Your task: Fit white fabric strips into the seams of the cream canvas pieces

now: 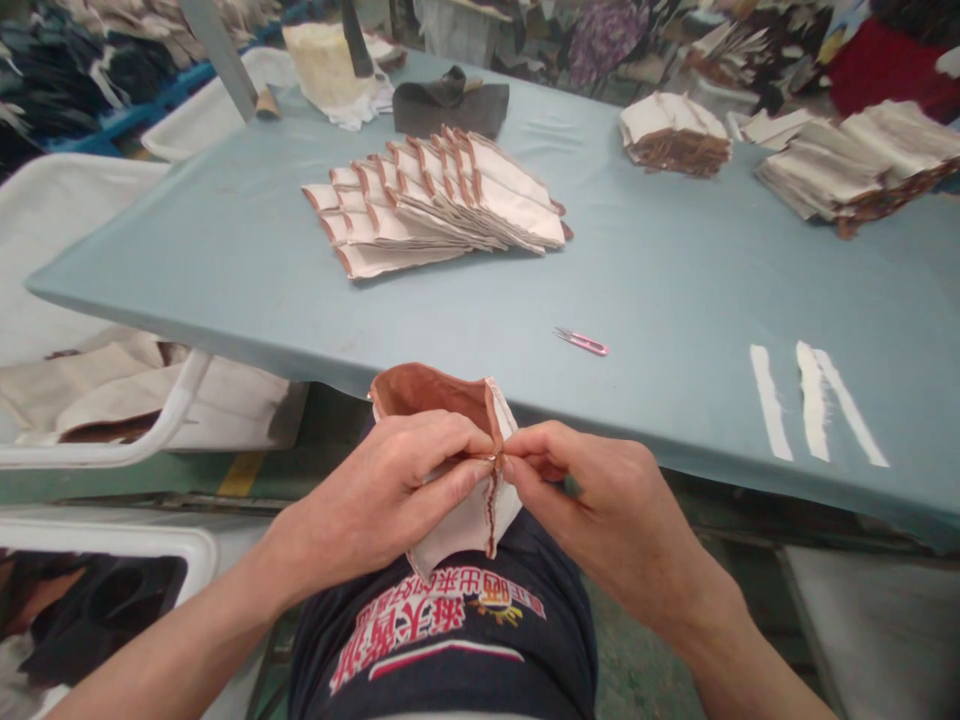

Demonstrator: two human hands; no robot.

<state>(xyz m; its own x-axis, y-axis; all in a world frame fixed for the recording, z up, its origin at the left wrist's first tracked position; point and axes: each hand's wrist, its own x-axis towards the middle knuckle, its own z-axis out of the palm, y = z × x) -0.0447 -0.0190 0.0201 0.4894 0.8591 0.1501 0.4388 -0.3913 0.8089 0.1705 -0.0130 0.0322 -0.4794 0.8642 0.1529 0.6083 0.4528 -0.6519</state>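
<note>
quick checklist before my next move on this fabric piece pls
1. Grip: ok. The left hand and right hand both pinch the fabric piece at its seam.
2. Seam in view: ok. It runs down between the two hands.
3. Pink snips in sight: ok. They lie untouched on the table.
4. Snips' blades shut: cannot tell, too small.
5. Loose thread at the seam: cannot tell.
6. Fanned stack out of the way: ok. It sits farther back on the table.
</note>
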